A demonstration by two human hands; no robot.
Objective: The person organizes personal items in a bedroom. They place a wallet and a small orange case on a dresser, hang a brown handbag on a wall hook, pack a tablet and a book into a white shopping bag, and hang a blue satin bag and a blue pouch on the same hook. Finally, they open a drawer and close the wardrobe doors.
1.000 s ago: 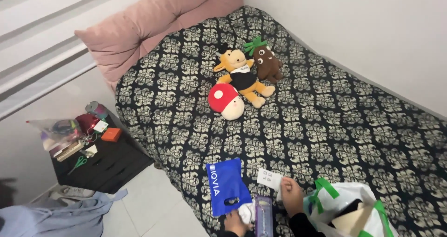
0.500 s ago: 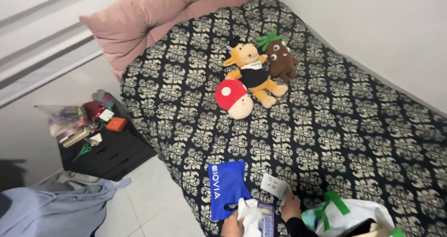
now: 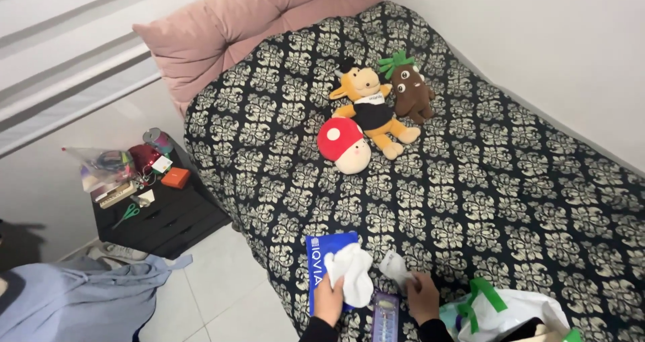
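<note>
Head view, bed [image 3: 524, 201] as ref: black cover w/ cream damask print, fills most of frame. Pink pillow [image 3: 248, 26] at head end, against striped wall. White wall along far side. Mid-bed: yellow plush animal [image 3: 371, 110], brown plush w/ green tuft [image 3: 410, 90] just beside it, red-cap mushroom plush [image 3: 344, 145] touching yellow one's near side. Left of bed: black nightstand [image 3: 171, 214], cluttered w/ green scissors [image 3: 127, 213], orange box [image 3: 176, 177], clear bag of bits. White tile floor below, blue-grey cloth [image 3: 87, 305] heaped on it.

Near edge of bed: blue flat pouch [image 3: 319, 261]. Left hand [image 3: 329, 298] over it, fingers curled round white sock [image 3: 354, 271], sock raised off cover. Right hand [image 3: 423, 295] just beside, fingers pinched on second white sock [image 3: 395, 268]. Purple slim case [image 3: 385, 314] btwn wrists. White bag w/ green handles [image 3: 500, 308] right of right hand.
</note>
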